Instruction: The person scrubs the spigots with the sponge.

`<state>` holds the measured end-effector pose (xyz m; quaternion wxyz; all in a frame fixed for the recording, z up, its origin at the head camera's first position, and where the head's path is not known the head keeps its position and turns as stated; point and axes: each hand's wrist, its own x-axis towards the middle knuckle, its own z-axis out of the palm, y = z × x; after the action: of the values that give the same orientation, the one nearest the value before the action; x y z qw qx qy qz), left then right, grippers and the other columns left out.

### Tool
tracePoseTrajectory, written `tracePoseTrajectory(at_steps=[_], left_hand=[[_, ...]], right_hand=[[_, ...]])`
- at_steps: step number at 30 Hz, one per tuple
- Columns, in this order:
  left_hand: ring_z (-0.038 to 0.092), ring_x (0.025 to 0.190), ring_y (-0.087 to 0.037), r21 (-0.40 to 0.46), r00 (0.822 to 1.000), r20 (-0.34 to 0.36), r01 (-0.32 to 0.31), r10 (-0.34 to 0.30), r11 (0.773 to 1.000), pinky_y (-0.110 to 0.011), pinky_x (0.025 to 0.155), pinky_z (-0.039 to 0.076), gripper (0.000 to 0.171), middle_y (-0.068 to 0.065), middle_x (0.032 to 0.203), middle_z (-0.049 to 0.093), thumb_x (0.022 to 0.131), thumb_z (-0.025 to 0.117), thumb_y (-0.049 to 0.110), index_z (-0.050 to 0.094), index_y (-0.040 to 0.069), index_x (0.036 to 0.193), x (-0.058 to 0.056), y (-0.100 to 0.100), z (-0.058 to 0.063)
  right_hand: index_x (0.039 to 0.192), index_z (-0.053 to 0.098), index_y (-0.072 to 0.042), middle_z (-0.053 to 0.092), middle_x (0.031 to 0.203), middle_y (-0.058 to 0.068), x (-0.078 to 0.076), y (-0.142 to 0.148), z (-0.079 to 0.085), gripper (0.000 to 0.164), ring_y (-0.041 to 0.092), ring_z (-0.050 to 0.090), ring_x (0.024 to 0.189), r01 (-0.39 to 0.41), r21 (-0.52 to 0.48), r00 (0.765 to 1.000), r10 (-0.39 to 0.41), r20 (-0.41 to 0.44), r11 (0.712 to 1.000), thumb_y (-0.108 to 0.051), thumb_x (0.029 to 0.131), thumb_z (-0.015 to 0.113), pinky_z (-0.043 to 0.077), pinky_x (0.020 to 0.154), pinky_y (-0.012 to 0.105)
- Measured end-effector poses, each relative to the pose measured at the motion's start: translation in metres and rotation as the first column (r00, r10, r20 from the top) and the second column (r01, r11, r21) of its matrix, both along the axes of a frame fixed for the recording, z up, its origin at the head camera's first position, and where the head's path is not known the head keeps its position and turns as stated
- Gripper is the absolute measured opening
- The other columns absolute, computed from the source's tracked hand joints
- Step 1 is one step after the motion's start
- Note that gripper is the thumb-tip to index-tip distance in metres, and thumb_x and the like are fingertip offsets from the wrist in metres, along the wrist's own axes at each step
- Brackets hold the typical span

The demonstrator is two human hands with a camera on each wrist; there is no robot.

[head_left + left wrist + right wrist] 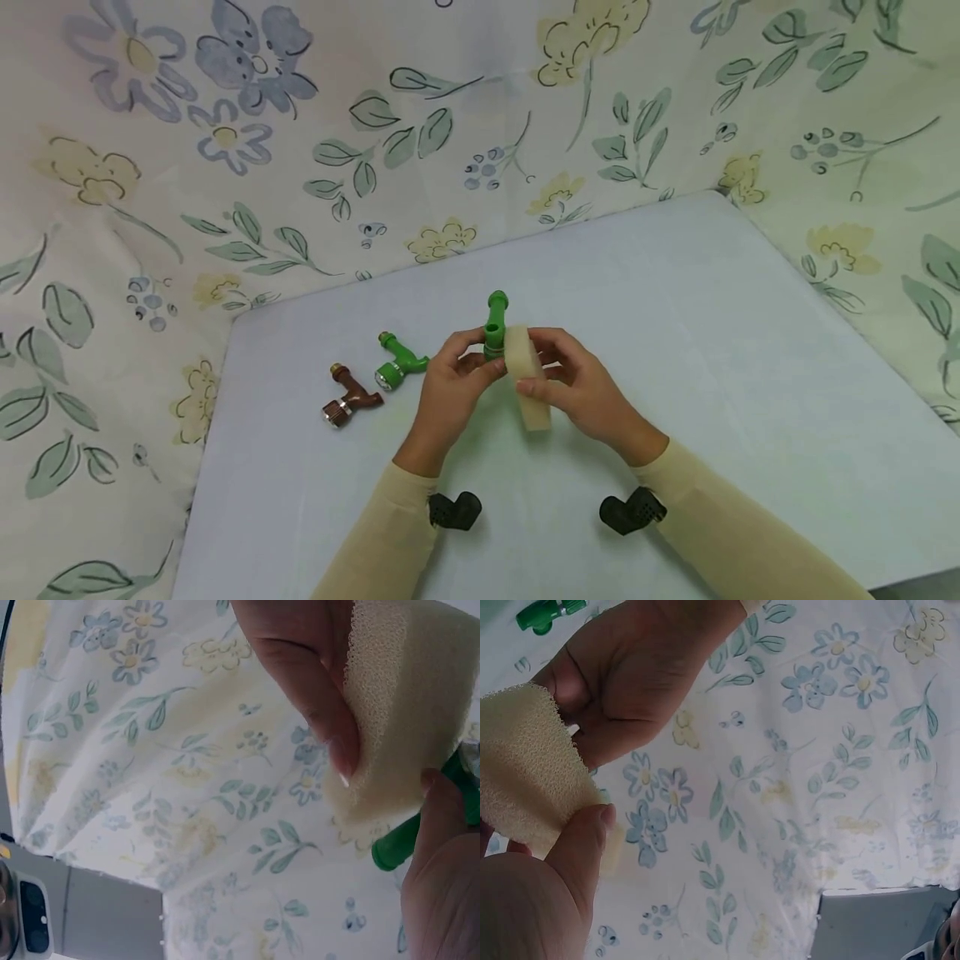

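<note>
In the head view my left hand [453, 387] grips a green faucet [496, 321] near the middle of the table, its threaded end pointing up and away. My right hand [588, 396] holds a cream sponge [527, 375] on edge, thumb on the near face, against the faucet's right side. The left wrist view shows the sponge [412, 705] overlapping part of the green faucet [397, 844], with the left thumb [442, 817] along the faucet. From the right wrist, the porous sponge face [532, 765] is pressed by the right thumb [581, 847].
Left of the hands lie a second green faucet [401, 360] and a brown faucet [351, 397], both on the white table [712, 350]. Floral cloth [480, 125] hangs behind and along the sides of the table. Black wrist cameras [455, 510] are strapped on both sleeves.
</note>
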<state>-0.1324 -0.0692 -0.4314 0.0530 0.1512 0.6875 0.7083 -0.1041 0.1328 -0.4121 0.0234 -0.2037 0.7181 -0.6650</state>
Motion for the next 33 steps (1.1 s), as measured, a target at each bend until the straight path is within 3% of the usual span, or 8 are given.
tracePoseTrajectory(at_steps=[4, 8, 14, 21, 29, 33], left_hand=[[0.059, 0.102, -0.028, -0.077, 0.996, -0.082, -0.051, 0.045, 0.996, -0.038, 0.086, 0.052, 0.038, -0.005, 0.116, 0.056, 0.086, 0.072, 0.006, 0.064, 0.016, 0.122, 0.005, 0.001, 0.01], [0.059, 0.1, -0.028, -0.077, 0.994, -0.094, -0.071, 0.063, 0.995, -0.038, 0.085, 0.052, 0.038, -0.007, 0.111, 0.059, 0.083, 0.075, 0.004, 0.066, 0.013, 0.12, 0.006, 0.001, 0.01], [0.063, 0.099, -0.03, 0.035, 1.0, -0.003, 0.016, -0.016, 0.999, -0.039, 0.08, 0.055, 0.039, -0.011, 0.117, 0.058, 0.081, 0.076, 0.002, 0.062, 0.01, 0.117, 0.001, 0.0, -0.005], [0.063, 0.097, -0.034, 0.082, 0.994, -0.062, 0.091, -0.086, 0.992, -0.043, 0.08, 0.055, 0.034, -0.015, 0.116, 0.058, 0.083, 0.075, 0.003, 0.061, 0.007, 0.114, 0.0, -0.001, -0.009], [0.066, 0.09, -0.032, 0.062, 1.0, 0.013, 0.002, -0.003, 0.998, -0.045, 0.075, 0.056, 0.031, -0.014, 0.114, 0.059, 0.085, 0.073, 0.003, 0.062, 0.006, 0.113, -0.003, -0.002, -0.012], [0.066, 0.091, -0.033, 0.089, 1.0, 0.009, -0.005, 0.004, 0.996, -0.046, 0.076, 0.056, 0.033, -0.015, 0.114, 0.059, 0.086, 0.072, 0.004, 0.063, 0.007, 0.118, -0.004, -0.002, -0.013]], right_hand=[[0.136, 0.046, -0.007, 0.054, 0.118, 0.013, 0.001, -0.002, 0.001, 0.054, 0.032, 0.05, 0.106, -0.002, 0.003, 1.0, 0.002, -0.009, 1.0, -0.005, 0.088, 0.07, 0.047, 0.086, 0.051], [0.135, 0.047, -0.009, 0.054, 0.118, 0.012, -0.001, -0.002, -0.001, 0.052, 0.031, 0.051, 0.105, 0.017, 0.027, 1.0, -0.018, 0.012, 0.999, -0.01, 0.089, 0.07, 0.047, 0.086, 0.051], [0.134, 0.05, -0.017, 0.056, 0.118, 0.008, -0.01, 0.006, -0.01, 0.047, 0.029, 0.054, 0.103, 0.033, 0.057, 0.993, -0.04, 0.111, 0.998, -0.021, 0.091, 0.068, 0.049, 0.083, 0.045], [0.132, 0.052, -0.02, 0.055, 0.117, 0.007, -0.013, 0.011, -0.015, 0.042, 0.031, 0.052, 0.103, 0.022, 0.049, 0.987, -0.03, 0.159, 0.999, -0.025, 0.093, 0.066, 0.049, 0.081, 0.044], [0.134, 0.049, -0.016, 0.054, 0.119, 0.009, -0.007, 0.006, -0.013, 0.048, 0.031, 0.051, 0.106, 0.003, 0.011, 0.995, -0.004, 0.103, 1.0, -0.017, 0.09, 0.07, 0.047, 0.088, 0.049], [0.134, 0.049, -0.016, 0.054, 0.119, 0.009, -0.005, 0.004, -0.015, 0.051, 0.029, 0.05, 0.107, -0.001, -0.007, 0.997, 0.001, 0.078, 1.0, -0.015, 0.088, 0.072, 0.047, 0.087, 0.052]])
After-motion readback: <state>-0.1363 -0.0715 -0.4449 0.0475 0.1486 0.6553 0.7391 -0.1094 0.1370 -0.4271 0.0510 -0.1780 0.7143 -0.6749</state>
